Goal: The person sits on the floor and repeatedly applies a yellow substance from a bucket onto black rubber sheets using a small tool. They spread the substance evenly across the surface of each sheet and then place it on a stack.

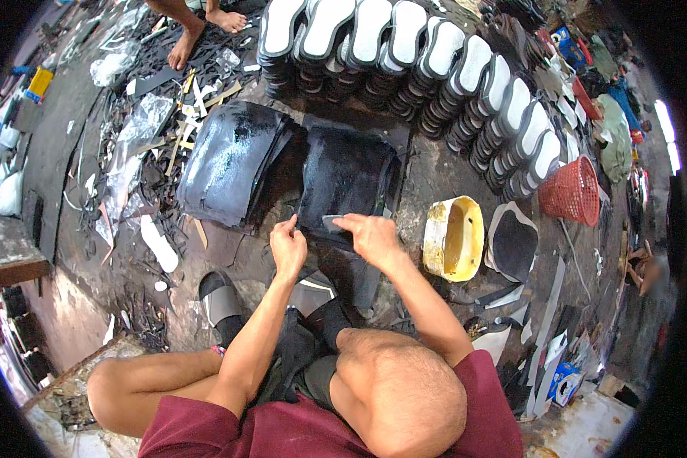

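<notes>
My right hand (370,235) grips a small flat grey spreader (332,223), its blade lying on the near part of a shiny black sheet (347,172) that tops the right-hand stack. At that stack's near left corner, my left hand (288,248) is closed in a pinch. What its fingertips hold is too small to make out. To the left, a second stack of glossy black sheets (233,160) sits slightly askew, wet-looking on top. A yellow-rimmed tub (454,238), stained with dried yellowish matter, stands right of my right hand.
Tall stacks of white-topped shoe soles (408,34) curve around the far right side. A red plastic basket (570,191) and a dark sole-shaped piece (513,240) lie beyond the tub. Offcuts (149,145) litter the left floor. Another person's bare feet (187,46) stand far left.
</notes>
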Demonstrator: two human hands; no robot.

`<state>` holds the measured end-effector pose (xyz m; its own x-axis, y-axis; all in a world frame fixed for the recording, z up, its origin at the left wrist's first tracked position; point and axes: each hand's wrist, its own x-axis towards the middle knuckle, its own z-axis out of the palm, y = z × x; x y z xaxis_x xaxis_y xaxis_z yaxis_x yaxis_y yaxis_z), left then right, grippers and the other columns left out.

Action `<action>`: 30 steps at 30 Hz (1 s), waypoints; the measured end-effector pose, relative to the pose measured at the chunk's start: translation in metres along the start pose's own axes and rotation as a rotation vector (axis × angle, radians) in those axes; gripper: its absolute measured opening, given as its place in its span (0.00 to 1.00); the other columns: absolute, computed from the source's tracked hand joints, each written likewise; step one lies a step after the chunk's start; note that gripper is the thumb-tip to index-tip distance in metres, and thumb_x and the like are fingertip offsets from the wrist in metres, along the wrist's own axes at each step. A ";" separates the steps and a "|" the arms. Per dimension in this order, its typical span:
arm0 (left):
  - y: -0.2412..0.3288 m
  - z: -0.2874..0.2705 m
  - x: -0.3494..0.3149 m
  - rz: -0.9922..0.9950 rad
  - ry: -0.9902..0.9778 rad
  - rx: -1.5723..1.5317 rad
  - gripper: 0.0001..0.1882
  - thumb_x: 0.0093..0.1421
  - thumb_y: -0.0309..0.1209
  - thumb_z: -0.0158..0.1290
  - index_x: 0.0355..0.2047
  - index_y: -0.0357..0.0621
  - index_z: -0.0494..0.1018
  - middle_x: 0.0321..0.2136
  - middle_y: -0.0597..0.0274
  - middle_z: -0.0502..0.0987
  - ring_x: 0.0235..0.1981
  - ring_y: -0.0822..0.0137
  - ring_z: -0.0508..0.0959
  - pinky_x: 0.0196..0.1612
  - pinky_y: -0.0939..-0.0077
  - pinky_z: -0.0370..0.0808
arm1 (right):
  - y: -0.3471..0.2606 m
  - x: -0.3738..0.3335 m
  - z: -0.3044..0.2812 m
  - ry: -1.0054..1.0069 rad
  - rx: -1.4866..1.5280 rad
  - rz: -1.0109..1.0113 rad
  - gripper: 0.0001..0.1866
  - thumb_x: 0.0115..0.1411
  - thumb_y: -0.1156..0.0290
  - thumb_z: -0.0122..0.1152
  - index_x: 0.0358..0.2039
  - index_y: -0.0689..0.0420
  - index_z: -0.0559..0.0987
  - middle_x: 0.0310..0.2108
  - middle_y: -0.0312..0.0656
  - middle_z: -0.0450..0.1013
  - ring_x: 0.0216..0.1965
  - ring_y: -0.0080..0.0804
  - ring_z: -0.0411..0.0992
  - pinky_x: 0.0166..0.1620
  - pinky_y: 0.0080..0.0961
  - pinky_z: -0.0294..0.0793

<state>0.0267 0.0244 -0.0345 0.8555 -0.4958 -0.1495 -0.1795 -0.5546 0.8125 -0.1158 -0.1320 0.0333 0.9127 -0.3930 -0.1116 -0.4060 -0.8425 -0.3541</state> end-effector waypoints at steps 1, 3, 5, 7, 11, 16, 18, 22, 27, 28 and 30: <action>0.006 0.002 -0.002 0.007 -0.001 0.006 0.19 0.55 0.23 0.51 0.46 0.35 0.82 0.43 0.46 0.80 0.43 0.50 0.79 0.52 0.63 0.75 | -0.006 -0.012 0.003 0.015 -0.044 -0.015 0.22 0.57 0.69 0.57 0.52 0.39 0.81 0.52 0.35 0.79 0.45 0.38 0.81 0.41 0.38 0.82; 0.016 0.002 -0.003 0.016 0.019 0.027 0.17 0.55 0.24 0.52 0.45 0.35 0.82 0.44 0.46 0.81 0.44 0.50 0.80 0.52 0.63 0.75 | -0.004 -0.031 0.024 0.101 -0.135 -0.099 0.21 0.58 0.68 0.58 0.53 0.39 0.80 0.53 0.35 0.77 0.49 0.40 0.79 0.44 0.39 0.81; 0.028 0.011 -0.002 -0.109 0.063 -0.166 0.13 0.54 0.28 0.59 0.41 0.38 0.82 0.36 0.51 0.83 0.32 0.59 0.82 0.42 0.67 0.78 | -0.011 -0.043 0.023 0.109 -0.194 -0.163 0.21 0.58 0.68 0.57 0.52 0.38 0.80 0.53 0.35 0.77 0.51 0.40 0.78 0.46 0.39 0.80; 0.052 0.026 -0.005 -0.046 0.150 -0.315 0.14 0.51 0.26 0.62 0.39 0.40 0.77 0.27 0.56 0.80 0.26 0.66 0.78 0.35 0.70 0.77 | -0.009 -0.052 0.026 0.134 -0.198 -0.173 0.22 0.59 0.69 0.57 0.53 0.36 0.80 0.55 0.33 0.76 0.53 0.39 0.77 0.48 0.38 0.80; 0.089 0.030 -0.006 -0.096 0.166 -0.479 0.16 0.49 0.21 0.60 0.38 0.42 0.69 0.24 0.68 0.72 0.25 0.76 0.73 0.29 0.76 0.71 | 0.000 -0.068 0.024 0.235 -0.144 -0.169 0.28 0.54 0.74 0.60 0.55 0.34 0.80 0.55 0.31 0.77 0.52 0.39 0.77 0.48 0.36 0.80; 0.111 -0.082 0.054 -0.031 0.392 -0.779 0.21 0.50 0.16 0.59 0.43 0.44 0.67 0.23 0.72 0.69 0.21 0.80 0.66 0.25 0.82 0.65 | -0.013 -0.082 -0.008 0.475 0.084 -0.059 0.29 0.51 0.82 0.58 0.53 0.43 0.82 0.52 0.36 0.79 0.51 0.41 0.79 0.49 0.35 0.80; 0.096 -0.125 0.081 -0.122 0.404 -0.862 0.27 0.48 0.15 0.60 0.48 0.42 0.66 0.25 0.65 0.75 0.21 0.75 0.72 0.25 0.79 0.69 | -0.024 -0.082 -0.020 0.505 0.153 -0.038 0.28 0.50 0.84 0.57 0.52 0.48 0.82 0.51 0.39 0.80 0.50 0.42 0.79 0.50 0.36 0.80; 0.042 -0.155 0.115 -0.272 0.439 -0.668 0.31 0.47 0.18 0.62 0.52 0.39 0.65 0.30 0.60 0.77 0.24 0.70 0.75 0.28 0.75 0.74 | -0.031 -0.083 -0.027 0.559 0.250 0.006 0.28 0.49 0.88 0.56 0.51 0.55 0.82 0.50 0.43 0.80 0.50 0.45 0.79 0.51 0.38 0.79; 0.000 -0.141 0.102 -0.035 0.941 -0.028 0.28 0.48 0.23 0.59 0.53 0.38 0.73 0.49 0.49 0.77 0.51 0.52 0.75 0.57 0.59 0.70 | -0.022 -0.085 -0.046 0.641 0.247 0.057 0.27 0.50 0.88 0.56 0.53 0.60 0.80 0.50 0.49 0.79 0.50 0.49 0.79 0.53 0.40 0.78; 0.021 -0.121 0.082 0.155 0.850 0.112 0.28 0.47 0.23 0.58 0.53 0.39 0.74 0.51 0.48 0.76 0.54 0.50 0.73 0.59 0.58 0.68 | -0.010 -0.087 -0.051 0.671 0.246 0.067 0.22 0.57 0.85 0.56 0.53 0.63 0.79 0.50 0.52 0.79 0.50 0.51 0.78 0.54 0.41 0.77; 0.036 -0.073 0.043 0.456 0.448 0.250 0.28 0.45 0.22 0.56 0.51 0.37 0.74 0.51 0.47 0.76 0.59 0.46 0.70 0.63 0.53 0.65 | -0.009 -0.068 -0.070 0.736 0.315 0.198 0.20 0.61 0.83 0.54 0.54 0.65 0.77 0.52 0.54 0.78 0.52 0.52 0.77 0.56 0.39 0.75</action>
<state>0.0925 0.0315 0.0297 0.7768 -0.4217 0.4677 -0.6298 -0.5204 0.5767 -0.1775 -0.1235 0.1091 0.5182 -0.7566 0.3987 -0.4250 -0.6324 -0.6477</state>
